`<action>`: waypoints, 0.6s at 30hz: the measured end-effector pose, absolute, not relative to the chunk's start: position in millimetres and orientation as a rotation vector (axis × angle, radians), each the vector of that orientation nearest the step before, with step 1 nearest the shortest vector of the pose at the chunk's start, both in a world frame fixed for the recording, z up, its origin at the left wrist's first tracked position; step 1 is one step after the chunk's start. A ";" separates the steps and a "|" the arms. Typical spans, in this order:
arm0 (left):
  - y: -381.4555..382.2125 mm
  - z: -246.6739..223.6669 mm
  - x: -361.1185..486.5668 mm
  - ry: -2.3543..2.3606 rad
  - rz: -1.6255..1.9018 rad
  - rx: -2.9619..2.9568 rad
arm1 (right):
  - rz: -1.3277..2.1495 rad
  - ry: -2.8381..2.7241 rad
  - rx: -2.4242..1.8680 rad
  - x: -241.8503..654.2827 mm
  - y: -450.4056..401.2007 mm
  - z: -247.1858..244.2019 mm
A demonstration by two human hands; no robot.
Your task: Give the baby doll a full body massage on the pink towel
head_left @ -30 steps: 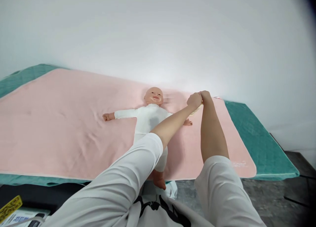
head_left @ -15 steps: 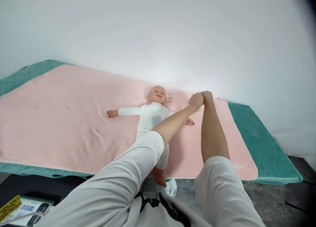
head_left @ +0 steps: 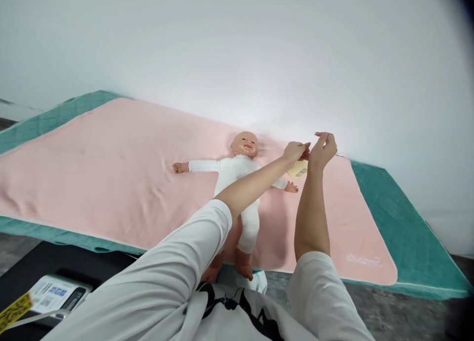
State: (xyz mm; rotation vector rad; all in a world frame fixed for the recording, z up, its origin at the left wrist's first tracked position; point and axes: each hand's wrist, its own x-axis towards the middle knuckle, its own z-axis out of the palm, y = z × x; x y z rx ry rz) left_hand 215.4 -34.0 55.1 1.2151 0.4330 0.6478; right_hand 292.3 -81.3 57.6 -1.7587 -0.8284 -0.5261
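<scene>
My left hand (head_left: 297, 150) is closed, fingers curled in above the mat. Whatever it may hold is hidden. Close to its right, my right hand (head_left: 324, 149) is raised, its fingers bent and drawn together; I cannot make out anything in them. A narrow gap separates the two hands. Just below my left hand is a pale yellow rounded thing (head_left: 297, 170) with a barcode-like label, partly covered; whether it is held or lies there I cannot tell. A baby doll (head_left: 239, 168) in a white suit lies face up, arms spread, partly behind my left forearm.
The doll lies on a pink mat (head_left: 148, 148) over a green padded cover (head_left: 400, 222). A pale wall (head_left: 237, 49) rises behind. At lower left, a white device (head_left: 55, 294) with a label and a yellow tag (head_left: 15, 311) sits on a black surface (head_left: 111, 264).
My hands were pressed together and have come apart, the right one moving up and right. More of the yellow thing shows. The whole view has shifted slightly.
</scene>
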 end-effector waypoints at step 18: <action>-23.6 30.1 83.8 0.455 0.976 1.559 | 0.070 -1.123 -1.438 102.2 -24.6 16.2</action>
